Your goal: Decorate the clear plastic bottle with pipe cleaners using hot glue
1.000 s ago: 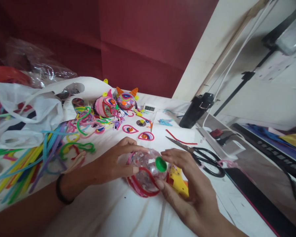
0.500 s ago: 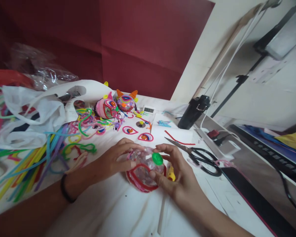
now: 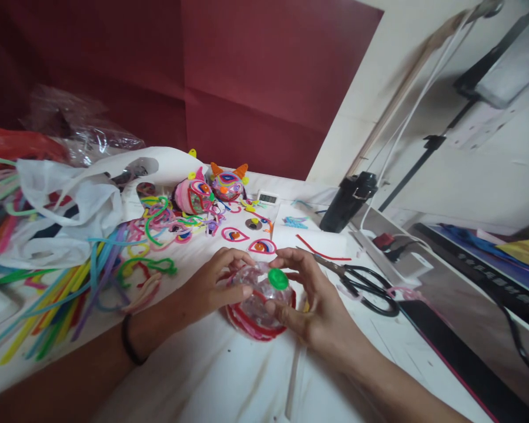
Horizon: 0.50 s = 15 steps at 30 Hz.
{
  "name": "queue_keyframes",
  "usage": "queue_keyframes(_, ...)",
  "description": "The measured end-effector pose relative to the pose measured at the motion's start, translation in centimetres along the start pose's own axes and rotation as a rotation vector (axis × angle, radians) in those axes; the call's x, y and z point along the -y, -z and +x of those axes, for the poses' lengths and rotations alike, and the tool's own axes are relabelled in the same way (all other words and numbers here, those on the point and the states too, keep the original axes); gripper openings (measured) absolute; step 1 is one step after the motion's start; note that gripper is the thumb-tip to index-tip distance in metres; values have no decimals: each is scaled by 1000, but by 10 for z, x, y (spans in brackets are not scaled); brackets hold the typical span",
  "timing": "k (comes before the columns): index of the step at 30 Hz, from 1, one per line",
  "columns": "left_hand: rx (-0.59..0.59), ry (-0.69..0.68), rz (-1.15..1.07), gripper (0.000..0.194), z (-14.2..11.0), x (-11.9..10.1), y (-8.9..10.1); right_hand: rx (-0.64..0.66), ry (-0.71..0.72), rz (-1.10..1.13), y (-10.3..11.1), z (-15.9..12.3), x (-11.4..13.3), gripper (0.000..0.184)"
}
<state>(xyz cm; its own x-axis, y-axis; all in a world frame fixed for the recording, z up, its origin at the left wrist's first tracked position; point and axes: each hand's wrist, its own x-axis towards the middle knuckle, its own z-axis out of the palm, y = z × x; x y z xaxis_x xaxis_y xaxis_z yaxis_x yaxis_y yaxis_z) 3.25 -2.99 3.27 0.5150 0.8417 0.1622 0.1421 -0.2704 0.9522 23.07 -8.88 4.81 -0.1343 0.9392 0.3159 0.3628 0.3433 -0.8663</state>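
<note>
Both of my hands grip a clear round ball (image 3: 258, 311) low over the white table, edged with red and pink pipe cleaner and bearing a green disc (image 3: 278, 279) on its upper right. My left hand (image 3: 218, 281) curves round its left side, thumb across the front. From the right, my right hand (image 3: 315, 299) holds it with the thumb on the front and fingers behind. Beyond the ball lie two pink-rimmed eye shapes, one on the left (image 3: 235, 234) and one on the right (image 3: 263, 247). Black-handled scissors (image 3: 365, 288) rest right of my right hand.
Colourful pipe cleaners (image 3: 66, 299) and a white bag (image 3: 66, 217) spread over the left. Two decorated balls, one pink (image 3: 193, 195) and one orange-horned (image 3: 228, 183), stand at the back near a small digital clock (image 3: 267, 198). A black bottle (image 3: 349, 201) and power strip (image 3: 388, 247) are at right.
The ball has turned slightly in my hands, its green disc shifting a little up and left. My left thumb has slid rightward over the front. The whole view has shifted slightly.
</note>
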Motion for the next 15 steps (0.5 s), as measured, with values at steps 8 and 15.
queue_keyframes(8,10,-93,-27,28,-2,13,4,46,9,39,2,8,1,58)
queue_keyframes(15,119,-137,-287,30,1,24,4,48,-11,61,0,12,5,58)
